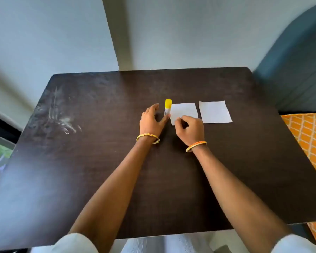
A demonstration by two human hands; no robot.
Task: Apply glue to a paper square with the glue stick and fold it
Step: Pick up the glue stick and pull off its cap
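Observation:
A glue stick [167, 106] with a yellow cap lies on the dark table [117, 161], its cap pointing away from me. My left hand [150, 121] rests open beside it, thumb tip touching its near end. Just right of the stick lies a white paper square [183, 111]. My right hand [190, 129] has its fingers curled over that square's near edge, fingertips on the paper. A second white paper square [215, 111] lies flat further right, apart from both hands.
Pale scratch marks [62, 117] show on the table's left part. A teal chair back [295, 61] stands at the far right, and an orange patterned cloth [310, 139] lies past the table's right edge. A grey wall rises behind the table.

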